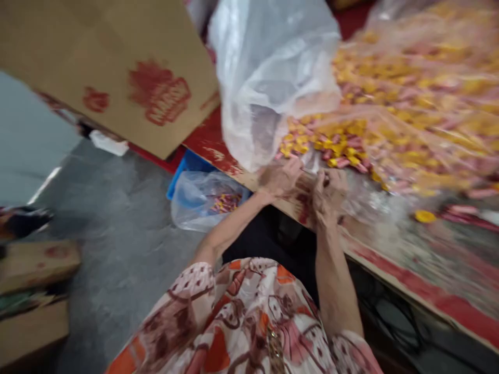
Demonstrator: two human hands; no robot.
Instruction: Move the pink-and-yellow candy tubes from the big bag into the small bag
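Note:
Many small pieces with yellow and pink wrapping (343, 145) spill from the mouth of a large clear bag (413, 124) on the worn red table (429, 291). My left hand (281, 177) is at the table's front edge, just below a whitish plastic bag (273, 57), its fingers blurred near the pieces. Close to its right, my right hand (329, 192) has its fingers curled together; whatever they hold is too small to make out. Both hands are almost touching, in front of the loose pieces.
At the upper left stands a big cardboard box (156, 67) with red print. Below the table edge, a blue crate (187, 165) holds a clear bag of small wrapped pieces (226, 202). More cartons (35, 332) lie at the lower left. Cables (405, 322) hang under the table.

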